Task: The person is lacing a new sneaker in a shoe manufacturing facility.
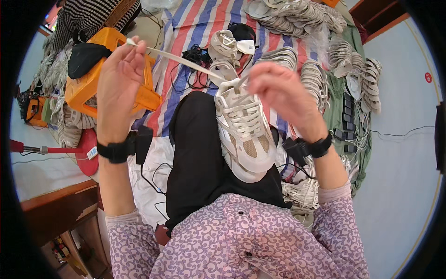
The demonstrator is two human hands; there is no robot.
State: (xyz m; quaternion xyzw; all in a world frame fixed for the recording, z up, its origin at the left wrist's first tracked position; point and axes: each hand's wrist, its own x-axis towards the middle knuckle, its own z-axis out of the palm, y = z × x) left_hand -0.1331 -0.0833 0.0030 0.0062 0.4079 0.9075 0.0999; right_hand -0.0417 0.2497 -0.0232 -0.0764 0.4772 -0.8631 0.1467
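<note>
A white and beige sneaker (246, 135) rests on my lap, toe pointing toward me, over black trousers (195, 158). My left hand (118, 79) is raised and pinches the end of a white shoelace (186, 63), which runs taut from the fingers down to the shoe's top eyelets. My right hand (278, 90) is at the shoe's tongue, fingers closed on the lace there. Both wrists carry black bands with small black devices.
A striped red, white and blue sheet (204, 23) covers the floor ahead. Several more white sneakers (227, 46) and piles of pale insoles (297, 16) lie on it. An orange plastic stool (88, 86) stands at left, with black cables (190, 76) nearby.
</note>
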